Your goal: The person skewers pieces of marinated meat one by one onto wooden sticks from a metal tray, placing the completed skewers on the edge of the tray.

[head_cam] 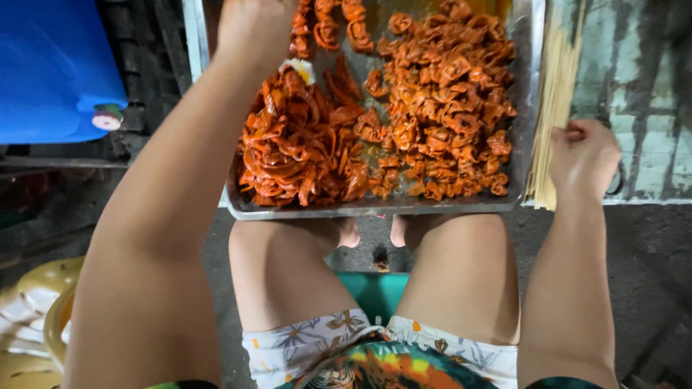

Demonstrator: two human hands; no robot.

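The orange marinated meat pieces [404, 122] lie in a metal tray [530, 108], directly ahead of both hands and between them. The pieces sit in two groups: long strips nearer the left hand, curled ring-shaped pieces nearer the right hand, a layout that keeps each kind within reach of one side.

The left hand [252, 32] is down in the far left part of the tray, fingers closed among the strips; what exactly it grips is hidden by the hand itself. The right hand [584, 155] is closed in a fist on the bundle of bamboo skewers [551, 108], which lies just outside the tray's right rim, parallel to it, on the painted surface [649, 108].

The tray overhangs the person's knees [461, 252]. A blue container [54, 65] stands well to the left of the left hand; a yellow plastic chair [32, 317] sits below the left elbow.
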